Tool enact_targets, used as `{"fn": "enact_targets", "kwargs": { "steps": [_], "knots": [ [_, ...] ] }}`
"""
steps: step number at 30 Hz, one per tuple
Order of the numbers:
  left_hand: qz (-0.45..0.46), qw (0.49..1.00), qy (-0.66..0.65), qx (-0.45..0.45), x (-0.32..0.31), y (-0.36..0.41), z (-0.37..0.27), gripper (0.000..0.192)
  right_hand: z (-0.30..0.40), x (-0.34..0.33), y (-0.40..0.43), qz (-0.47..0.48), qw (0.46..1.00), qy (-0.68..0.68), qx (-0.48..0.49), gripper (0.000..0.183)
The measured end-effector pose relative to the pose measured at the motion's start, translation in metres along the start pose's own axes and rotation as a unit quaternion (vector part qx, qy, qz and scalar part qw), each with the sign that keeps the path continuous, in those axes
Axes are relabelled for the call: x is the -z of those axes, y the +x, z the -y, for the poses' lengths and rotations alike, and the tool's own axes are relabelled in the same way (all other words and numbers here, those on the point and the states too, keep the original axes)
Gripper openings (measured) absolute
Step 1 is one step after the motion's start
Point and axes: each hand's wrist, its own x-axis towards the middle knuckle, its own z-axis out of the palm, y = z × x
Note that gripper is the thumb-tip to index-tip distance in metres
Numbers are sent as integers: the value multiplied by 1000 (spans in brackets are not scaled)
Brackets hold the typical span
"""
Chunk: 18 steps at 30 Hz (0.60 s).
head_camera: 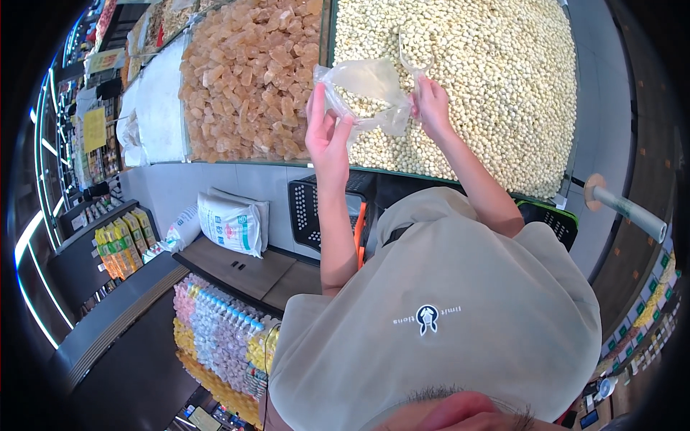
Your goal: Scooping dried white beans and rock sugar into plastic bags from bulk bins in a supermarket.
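Note:
My left hand (329, 140) pinches the left side of a thin clear plastic bag (366, 75), whose mouth is spread wide. In my right hand (434, 110) is the handle of a clear plastic scoop (416, 65); the fingers also meet the bag's right edge. The scoop's bowl rests against a heap of pale, round dried seeds that look like lotus seeds (501, 97). Some seeds show through the bag's thin film and opening. Left of the bag lies a bin of amber rock sugar lumps (248, 86).
A glass divider (327, 32) separates the two bins. Below them stand a black perforated basket (306, 207) and white printed sacks (232, 221). A roll of plastic bags (630, 210) juts out at right. Wrapped sweets (221, 323) fill a display behind me.

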Motion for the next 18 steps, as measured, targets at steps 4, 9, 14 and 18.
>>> {"fn": "enact_targets", "kwargs": {
  "steps": [4,9,14,18],
  "knots": [
    [28,1000,4,-3,-10,9,1,62,21,18,-22,30,999,-27,2,27],
    [60,998,-11,3,-17,20,7,64,65,49,-60,42,995,-82,-29,25],
    [103,994,21,16,-19,25,19,63,88,73,-89,65,985,-156,-47,23],
    [122,992,17,30,-24,27,29,63,105,75,-110,80,971,-215,-64,25]
  ]
}}
